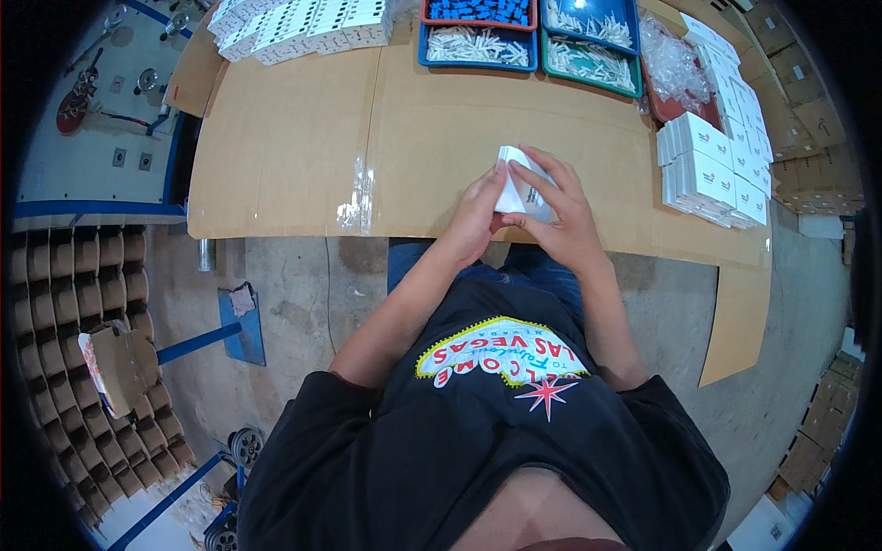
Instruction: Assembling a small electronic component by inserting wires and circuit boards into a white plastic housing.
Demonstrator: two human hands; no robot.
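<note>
The person is wearing a black shirt, and a colourful print is spreading across its chest: a white sign shape with a yellow dotted edge, carrying red and blue lettering that is facing upside down to this view, with a red-and-white star below it. Blue jeans are showing under the table's near edge.

Both bare forearms are reaching forward from the short sleeves and converging, elbows bending outward. The left hand is gripping a small white box from its left side, its fingers mostly hiding behind it. The right hand is also gripping the box, fingers curling over its top and right face, thumb pressing low. The box is tilting between the hands, just above the table's near edge; small dark print is showing beside the right fingers, too small to read.

A brown cardboard sheet is covering the table, with clear tape crossing it. Farther right, stacked white boxes are bearing a small red mark and tiny dark print. Beyond, a blue tray and a green tray are holding white pieces. More patterned white boxes are standing at far left.
</note>
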